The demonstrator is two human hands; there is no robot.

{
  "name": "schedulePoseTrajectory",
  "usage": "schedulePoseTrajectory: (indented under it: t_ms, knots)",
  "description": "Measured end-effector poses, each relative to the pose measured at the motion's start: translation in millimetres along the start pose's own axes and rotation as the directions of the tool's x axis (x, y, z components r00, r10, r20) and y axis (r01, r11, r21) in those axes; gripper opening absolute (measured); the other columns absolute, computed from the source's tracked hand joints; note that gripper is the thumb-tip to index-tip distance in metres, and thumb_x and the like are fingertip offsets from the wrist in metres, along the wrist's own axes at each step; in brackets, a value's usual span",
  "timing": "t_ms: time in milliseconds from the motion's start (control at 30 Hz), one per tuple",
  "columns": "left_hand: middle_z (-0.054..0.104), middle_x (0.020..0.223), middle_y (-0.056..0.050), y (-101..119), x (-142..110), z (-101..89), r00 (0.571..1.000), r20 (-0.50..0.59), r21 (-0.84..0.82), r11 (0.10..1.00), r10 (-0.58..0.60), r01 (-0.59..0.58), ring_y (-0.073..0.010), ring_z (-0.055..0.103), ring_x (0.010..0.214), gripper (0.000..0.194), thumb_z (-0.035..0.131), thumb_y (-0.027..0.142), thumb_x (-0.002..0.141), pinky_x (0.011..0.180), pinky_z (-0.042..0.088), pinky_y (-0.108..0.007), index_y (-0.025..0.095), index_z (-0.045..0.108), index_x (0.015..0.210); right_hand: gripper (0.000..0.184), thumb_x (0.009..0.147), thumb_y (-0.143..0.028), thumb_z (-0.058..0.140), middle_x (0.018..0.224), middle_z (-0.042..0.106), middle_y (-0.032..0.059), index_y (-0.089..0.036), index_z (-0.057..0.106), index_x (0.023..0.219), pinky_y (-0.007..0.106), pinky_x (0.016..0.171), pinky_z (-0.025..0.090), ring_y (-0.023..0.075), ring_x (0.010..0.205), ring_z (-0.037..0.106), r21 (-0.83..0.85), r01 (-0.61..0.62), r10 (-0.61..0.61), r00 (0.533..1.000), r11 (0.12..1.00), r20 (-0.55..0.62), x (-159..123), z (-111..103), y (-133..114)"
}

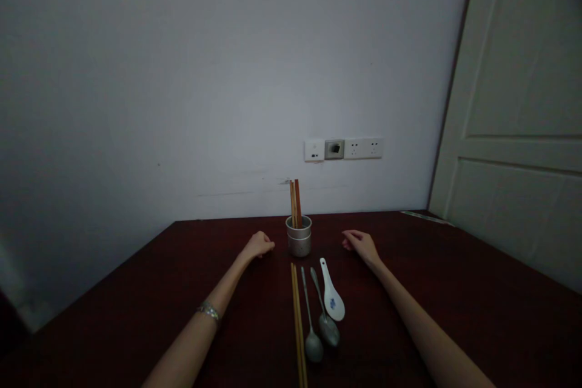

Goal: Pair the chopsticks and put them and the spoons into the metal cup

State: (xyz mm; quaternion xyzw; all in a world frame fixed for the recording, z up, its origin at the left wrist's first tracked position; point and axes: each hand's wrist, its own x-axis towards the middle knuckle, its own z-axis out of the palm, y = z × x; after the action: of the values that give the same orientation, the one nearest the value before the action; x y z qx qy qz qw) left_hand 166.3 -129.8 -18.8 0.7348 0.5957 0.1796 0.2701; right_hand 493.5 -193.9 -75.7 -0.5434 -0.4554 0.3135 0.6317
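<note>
Resting on the dark red table (254,327), my left hand (260,244) is loosely closed with nothing visible in it, just left of a metal cup (299,245). Several chopsticks (295,203) stand upright in that cup. To the cup's right lies my right hand (362,245), its fingers curled inward and holding nothing I can see. Between my forearms, a pair of light wooden chopsticks (298,321) lies lengthwise. Beside it are a long-handled metal spoon (313,347), a second metal spoon (329,330) and a white ceramic spoon (334,306) with a blue mark. Neither hand touches these.
A pale wall (245,85) rises behind the table's far edge, with a row of sockets and switches (362,148) low on it. A panelled door (518,133) stands at the right. A thin strip (425,217) lies at the table's far right corner.
</note>
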Motion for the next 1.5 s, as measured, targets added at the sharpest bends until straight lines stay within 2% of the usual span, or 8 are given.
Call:
schedulePoseTrajectory:
  t_ms: [167, 300, 367, 533, 667, 867, 1033, 1500]
  knots:
    - [0.063, 0.063, -0.005, 22, -24, -7.6, 0.973, 0.229, 0.135, 0.99, 0.004, -0.036, -0.0082, 0.048, 0.042, 0.019, 0.05, 0.025, 0.065, 0.04, 0.041, -0.019, 0.011, 0.06, 0.056, 0.03, 0.064, -0.038, 0.061, 0.053, 0.062, 0.0036, -0.011, 0.062, 0.077, 0.023, 0.045, 0.045, 0.0134, 0.046, 0.057, -0.019, 0.018, -0.018, 1.0, 1.0, 0.013, 2, 0, 2]
    - [0.062, 0.059, -0.005, 37, -49, 1.4, 0.907, 0.422, 0.141, 0.987, 0.01, -0.076, -0.0084, 0.049, 0.04, 0.024, 0.051, 0.031, 0.068, 0.038, 0.04, -0.02, 0.012, 0.058, 0.054, 0.03, 0.064, -0.038, 0.061, 0.052, 0.062, 0.0036, -0.011, 0.063, 0.077, 0.022, 0.043, 0.045, 0.0133, 0.045, 0.057, -0.027, 0.021, -0.02, 1.0, 0.999, 0.013, 0, 1, 0]
    - [0.062, 0.056, -0.004, 41, -59, 8.2, 0.89, 0.455, 0.151, 0.983, 0.023, -0.102, -0.0083, 0.048, 0.038, 0.026, 0.052, 0.034, 0.068, 0.038, 0.04, -0.02, 0.012, 0.057, 0.054, 0.029, 0.064, -0.037, 0.061, 0.052, 0.062, 0.0036, -0.011, 0.063, 0.077, 0.022, 0.043, 0.044, 0.0132, 0.045, 0.057, -0.029, 0.021, -0.02, 1.0, 0.999, 0.015, -2, 2, -2]
    - [0.058, 0.048, -0.004, 52, -83, 17.5, 0.926, 0.372, 0.252, 0.953, 0.066, -0.169, -0.0088, 0.043, 0.033, 0.034, 0.051, 0.041, 0.068, 0.04, 0.04, -0.024, 0.014, 0.053, 0.048, 0.027, 0.065, -0.036, 0.06, 0.051, 0.062, 0.0028, -0.011, 0.063, 0.077, 0.022, 0.042, 0.043, 0.0127, 0.044, 0.056, -0.035, 0.022, -0.021, 1.0, 0.999, 0.02, -4, 3, -4]
    - [0.059, 0.048, -0.006, 60, -96, 21.2, 0.952, 0.297, 0.38, 0.905, 0.079, -0.193, -0.0161, 0.055, 0.045, 0.036, 0.049, 0.043, 0.068, 0.05, 0.045, -0.028, 0.016, 0.052, 0.044, 0.027, 0.064, -0.036, 0.06, 0.051, 0.062, 0.0026, -0.012, 0.063, 0.076, 0.022, 0.043, 0.043, 0.0128, 0.045, 0.056, -0.057, 0.007, -0.006, 1.0, 0.998, 0.02, -4, 2, -6]
    - [0.067, 0.082, -0.012, 61, -99, 32.6, 0.985, 0.136, 0.48, 0.862, 0.109, -0.162, -0.027, 0.062, 0.08, 0.03, 0.052, 0.042, 0.064, 0.065, 0.047, -0.033, 0.016, 0.064, 0.074, 0.027, 0.065, -0.035, 0.06, 0.052, 0.062, 0.0025, -0.011, 0.063, 0.077, 0.022, 0.043, 0.043, 0.0127, 0.045, 0.056, -0.064, 0.019, -0.017, 0.999, 0.998, 0.035, -5, 3, -7]
    - [0.066, 0.091, -0.014, 61, -102, 38.3, 0.982, 0.119, 0.512, 0.838, 0.148, -0.188, -0.0294, 0.061, 0.085, 0.034, 0.047, 0.039, 0.068, 0.067, 0.047, -0.036, 0.016, 0.065, 0.086, 0.026, 0.065, -0.035, 0.059, 0.051, 0.062, 0.002, -0.011, 0.063, 0.077, 0.021, 0.043, 0.042, 0.0121, 0.045, 0.055, -0.058, 0.033, -0.03, 0.999, 0.998, 0.04, -6, 3, -6]
    - [0.066, 0.085, -0.015, 55, -100, 51.9, 0.992, -0.003, 0.442, 0.889, 0.13, -0.115, -0.0273, 0.062, 0.081, 0.029, 0.05, 0.033, 0.067, 0.065, 0.047, -0.032, 0.014, 0.067, 0.081, 0.022, 0.065, -0.033, 0.058, 0.05, 0.061, 0.0013, -0.013, 0.062, 0.073, 0.021, 0.043, 0.042, 0.0126, 0.045, 0.056, -0.074, 0.012, -0.009, 0.999, 0.997, 0.039, -8, 4, -9]
